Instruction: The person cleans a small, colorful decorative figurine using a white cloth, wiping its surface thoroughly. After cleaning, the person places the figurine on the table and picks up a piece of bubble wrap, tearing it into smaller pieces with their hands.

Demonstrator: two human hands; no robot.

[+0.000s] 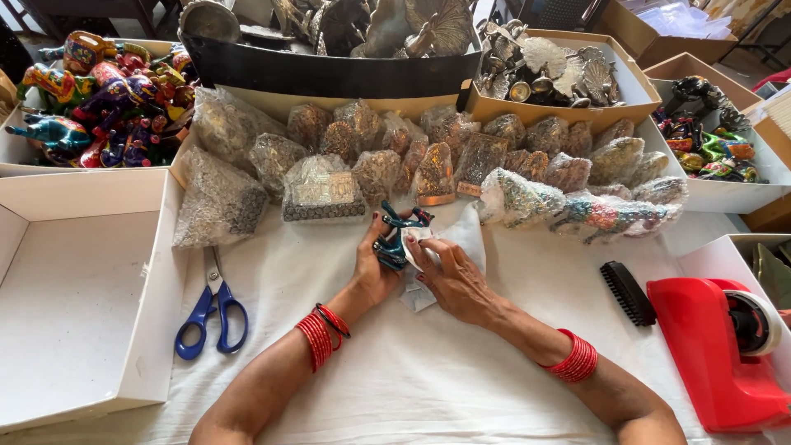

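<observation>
Closely Held: A Teal Figurine and a White Cloth

Together, our two hands meet at the middle of a white-covered table (428, 387). Our left hand (375, 268) is closed around a small teal animal figurine (397, 239), holding it just above the tabletop. Our right hand (453, 280) presses a white cloth (461, 239) against the figurine, fingers curled over it. Blue-handled scissors (212, 309) lie to the left, a black brush (628, 292) and a red tape dispenser (717, 354) to the right. Wrapped figurines (461, 161) line the far side.

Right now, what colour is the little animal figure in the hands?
The animal figure is dark teal-blue with glossy paint, seen best in the head view.
</observation>
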